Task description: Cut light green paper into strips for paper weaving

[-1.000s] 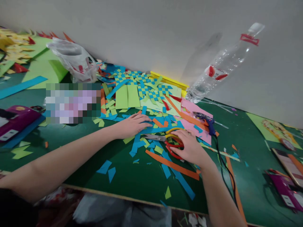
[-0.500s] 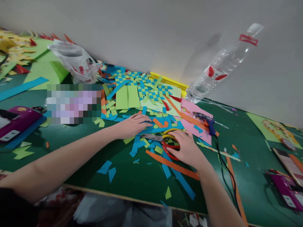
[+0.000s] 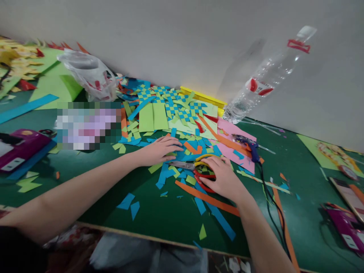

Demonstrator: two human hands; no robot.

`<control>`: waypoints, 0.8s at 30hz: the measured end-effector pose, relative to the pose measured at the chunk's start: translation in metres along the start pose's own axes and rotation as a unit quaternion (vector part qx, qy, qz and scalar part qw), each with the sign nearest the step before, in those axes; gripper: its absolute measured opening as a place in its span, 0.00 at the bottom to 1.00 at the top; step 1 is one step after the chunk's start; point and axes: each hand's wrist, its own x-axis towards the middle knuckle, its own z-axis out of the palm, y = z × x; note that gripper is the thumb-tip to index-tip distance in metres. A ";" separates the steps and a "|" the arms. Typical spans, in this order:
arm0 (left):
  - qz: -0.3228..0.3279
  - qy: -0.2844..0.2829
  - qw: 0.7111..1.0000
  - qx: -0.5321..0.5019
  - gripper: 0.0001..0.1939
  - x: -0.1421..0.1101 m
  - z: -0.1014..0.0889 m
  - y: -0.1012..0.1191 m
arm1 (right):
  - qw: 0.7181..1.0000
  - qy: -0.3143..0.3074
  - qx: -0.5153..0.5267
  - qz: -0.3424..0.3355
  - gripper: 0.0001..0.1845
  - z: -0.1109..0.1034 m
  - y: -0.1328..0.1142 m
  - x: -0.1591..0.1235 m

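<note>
Scissors (image 3: 194, 166) sit with handles under our right hand's (image 3: 225, 175) curled grip, ready control; our left hand (image 3: 158, 152), fingers open, seemingly steadies blue paper strips (image 3: 187, 156).

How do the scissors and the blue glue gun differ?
The scissors have red and yellow handles, but the glue gun is mostly dark blue. The right hand holds the scissors, while no hand touches the glue gun. Both have paper scraps around them.
</note>
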 end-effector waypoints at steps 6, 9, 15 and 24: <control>-0.010 0.000 1.000 -0.014 0.18 0.001 0.001 -0.002 | 1.000 -0.005 0.006 -0.003 0.21 -0.001 0.001 0.000; -0.012 -0.001 1.000 -0.011 0.18 0.001 0.002 -0.002 | 1.000 -0.009 0.013 -0.007 0.20 -0.001 0.002 0.001; -0.005 -0.001 1.000 0.006 0.18 0.001 0.002 -0.001 | 1.000 -0.005 0.016 -0.006 0.20 0.000 0.004 0.000; 0.013 0.009 1.000 0.021 0.18 0.000 0.003 -0.001 | 1.000 -0.011 0.026 -0.007 0.20 -0.002 0.003 0.000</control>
